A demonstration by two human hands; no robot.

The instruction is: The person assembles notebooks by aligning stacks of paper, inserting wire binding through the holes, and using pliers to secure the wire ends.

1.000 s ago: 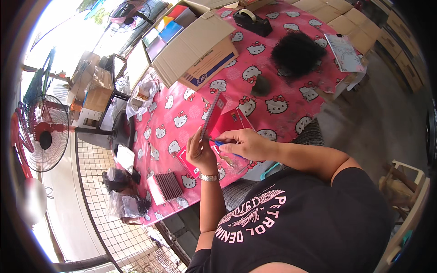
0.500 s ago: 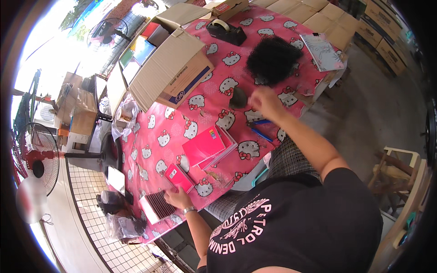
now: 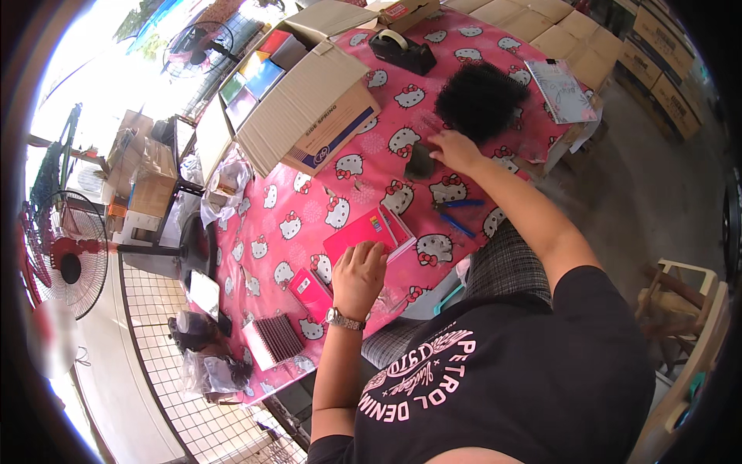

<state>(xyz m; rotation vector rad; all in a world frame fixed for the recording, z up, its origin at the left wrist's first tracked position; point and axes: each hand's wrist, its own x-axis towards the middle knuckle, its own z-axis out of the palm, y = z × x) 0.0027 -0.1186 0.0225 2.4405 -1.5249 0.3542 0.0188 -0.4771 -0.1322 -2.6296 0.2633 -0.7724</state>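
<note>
My left hand [image 3: 359,278] is over a stack of pink notebooks [image 3: 355,234], fingers curled and tips hidden. A smaller pink booklet [image 3: 311,295] lies beside its wrist. Closer to the table's left corner is a stack of spiral-bound notebooks [image 3: 272,342], dark coils uppermost. My right hand [image 3: 457,151] reaches to a small dark green piece [image 3: 420,162], thumb and fingers drawn together beside it; whatever is in them cannot be made out. Just beyond that hand sits a heap of black binding coils [image 3: 481,100]. A blue-handled tool like pliers [image 3: 459,223] lies nearer my lap.
An open cardboard box [image 3: 328,124] with colourful books stands at the back left. Behind the coils are a black tape dispenser [image 3: 403,52] and a pale spiral notebook [image 3: 558,91]. A phone or tablet [image 3: 204,295] leans at the left edge, near a standing fan [image 3: 71,259].
My left hand has left the spiral-bound stack and moved right, over the pink notebooks. My right hand stays by the dark green piece, its fingers now nearer the coils. The view has shifted slightly.
</note>
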